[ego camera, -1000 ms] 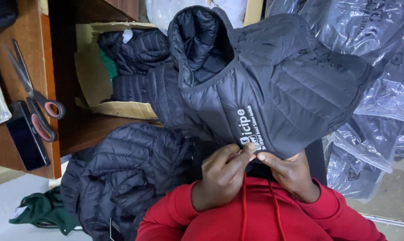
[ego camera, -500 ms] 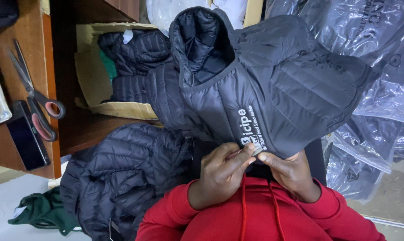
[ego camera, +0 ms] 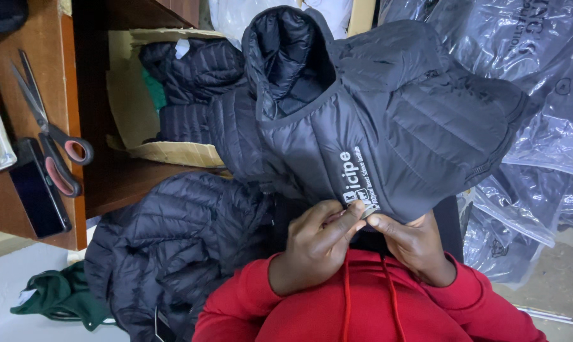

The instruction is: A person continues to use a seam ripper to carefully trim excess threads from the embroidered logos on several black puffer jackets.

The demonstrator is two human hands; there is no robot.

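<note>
A black quilted puffer jacket (ego camera: 400,107) with a stand-up collar and a white printed logo lies across my lap. My left hand (ego camera: 315,244) pinches its near hem just below the logo, fingers curled on the fabric. My right hand (ego camera: 413,244) grips the same hem edge beside it, fingertips almost touching the left ones. Both arms wear red sleeves (ego camera: 362,310) with hoodie cords hanging down.
Another black puffer jacket (ego camera: 179,240) is heaped at lower left, and more lie in a cardboard box (ego camera: 134,107) behind. Scissors (ego camera: 52,139) and a dark phone (ego camera: 38,196) rest on a wooden shelf. Clear plastic bags (ego camera: 540,76) pile up right. A green cloth (ego camera: 58,297) lies on the floor.
</note>
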